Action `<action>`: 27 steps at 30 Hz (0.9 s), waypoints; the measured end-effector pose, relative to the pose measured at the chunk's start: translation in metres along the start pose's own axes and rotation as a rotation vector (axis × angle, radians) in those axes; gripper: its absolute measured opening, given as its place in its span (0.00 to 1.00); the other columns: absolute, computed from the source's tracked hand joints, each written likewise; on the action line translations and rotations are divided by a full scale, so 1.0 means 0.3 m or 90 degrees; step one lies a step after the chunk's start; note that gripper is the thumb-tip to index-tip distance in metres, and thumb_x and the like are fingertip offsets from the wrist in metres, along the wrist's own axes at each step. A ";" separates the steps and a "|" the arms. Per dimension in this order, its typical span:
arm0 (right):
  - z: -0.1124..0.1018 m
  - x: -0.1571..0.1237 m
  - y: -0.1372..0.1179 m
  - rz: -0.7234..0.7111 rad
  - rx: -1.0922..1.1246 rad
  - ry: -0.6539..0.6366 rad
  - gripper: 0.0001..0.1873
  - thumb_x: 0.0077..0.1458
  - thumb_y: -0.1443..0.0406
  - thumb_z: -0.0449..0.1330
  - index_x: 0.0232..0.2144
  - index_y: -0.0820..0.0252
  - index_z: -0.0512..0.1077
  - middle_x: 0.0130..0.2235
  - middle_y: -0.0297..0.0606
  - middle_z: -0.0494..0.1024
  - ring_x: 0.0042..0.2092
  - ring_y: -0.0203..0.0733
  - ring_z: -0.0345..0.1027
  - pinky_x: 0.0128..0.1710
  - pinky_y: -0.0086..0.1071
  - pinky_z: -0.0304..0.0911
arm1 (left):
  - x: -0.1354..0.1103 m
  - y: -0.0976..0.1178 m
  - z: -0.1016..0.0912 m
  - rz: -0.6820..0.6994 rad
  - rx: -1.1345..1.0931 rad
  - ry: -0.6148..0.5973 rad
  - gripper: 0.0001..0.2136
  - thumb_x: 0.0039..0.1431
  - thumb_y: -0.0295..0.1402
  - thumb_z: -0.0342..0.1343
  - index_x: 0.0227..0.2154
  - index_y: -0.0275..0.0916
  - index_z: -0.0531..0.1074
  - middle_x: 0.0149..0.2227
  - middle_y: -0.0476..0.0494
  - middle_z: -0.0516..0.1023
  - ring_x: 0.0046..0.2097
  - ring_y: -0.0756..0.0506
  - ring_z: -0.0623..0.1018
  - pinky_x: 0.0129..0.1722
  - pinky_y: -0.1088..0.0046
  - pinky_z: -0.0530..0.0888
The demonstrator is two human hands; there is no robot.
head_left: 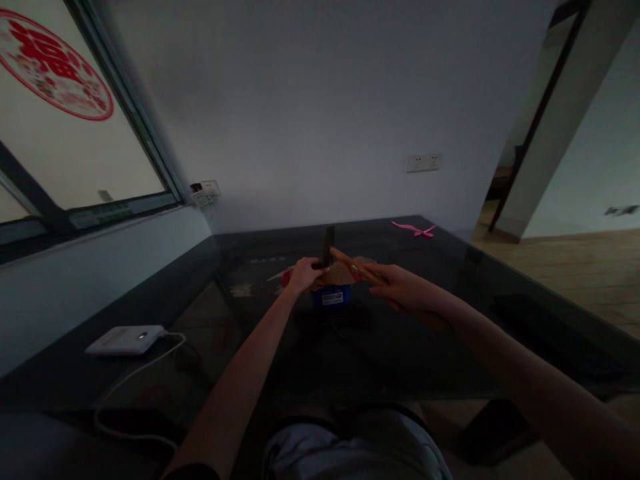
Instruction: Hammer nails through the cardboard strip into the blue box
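A blue box (pixel 320 298) with a pale label stands on the dark table in front of me. Over its top lies a brown, rough-textured piece (pixel 341 274), with some red beside it. My left hand (pixel 303 273) is closed, thumb and fingers pinching the lower part of a dark, flat upright strip (pixel 329 241). In my right hand (pixel 403 287) is a light-brown wooden stick (pixel 357 265), gripped near its lower end. The stick's far tip reaches the dark strip; whether they touch I cannot tell. Dim light hides the finer details.
On the left of the glossy dark table (pixel 400 353) lies a white power bank (pixel 127 340) with a white cable (pixel 133 370) trailing over the front edge. A pink ribbon-like item (pixel 420 232) rests at the far right corner. Behind the table rises a wall (pixel 310 133) with sockets (pixel 425 163).
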State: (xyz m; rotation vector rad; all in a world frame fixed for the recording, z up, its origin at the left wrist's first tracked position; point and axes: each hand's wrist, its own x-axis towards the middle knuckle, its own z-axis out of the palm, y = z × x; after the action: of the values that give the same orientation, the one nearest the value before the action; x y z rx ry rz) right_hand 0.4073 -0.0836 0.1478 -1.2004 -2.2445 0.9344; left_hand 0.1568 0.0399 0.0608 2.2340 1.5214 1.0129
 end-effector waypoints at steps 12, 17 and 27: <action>0.008 -0.002 -0.002 0.007 0.015 0.005 0.33 0.50 0.72 0.54 0.59 0.64 0.56 0.21 0.27 0.65 0.16 0.28 0.58 0.13 0.22 0.56 | -0.003 0.017 -0.010 -0.030 -0.011 -0.003 0.12 0.49 0.38 0.58 0.32 0.34 0.77 0.31 0.42 0.80 0.34 0.45 0.77 0.35 0.72 0.70; 0.009 -0.010 0.004 -0.006 0.050 0.005 0.32 0.51 0.71 0.53 0.60 0.64 0.55 0.20 0.25 0.63 0.16 0.28 0.57 0.13 0.22 0.56 | -0.001 0.018 -0.020 -0.021 -0.081 -0.022 0.12 0.47 0.37 0.60 0.32 0.34 0.76 0.33 0.42 0.79 0.36 0.45 0.77 0.39 0.71 0.72; 0.011 -0.009 0.008 -0.024 0.123 0.027 0.30 0.53 0.67 0.53 0.59 0.63 0.55 0.20 0.25 0.63 0.15 0.27 0.56 0.12 0.22 0.54 | -0.046 0.005 -0.079 -0.028 -0.121 0.015 0.11 0.46 0.30 0.60 0.35 0.33 0.75 0.36 0.41 0.79 0.37 0.46 0.78 0.39 0.72 0.73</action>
State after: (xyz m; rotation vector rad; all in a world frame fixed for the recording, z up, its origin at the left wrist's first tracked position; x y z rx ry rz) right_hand 0.4080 -0.0861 0.1438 -1.0780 -2.0829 1.0733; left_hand 0.1392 0.0230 0.0734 2.0572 1.4130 1.1231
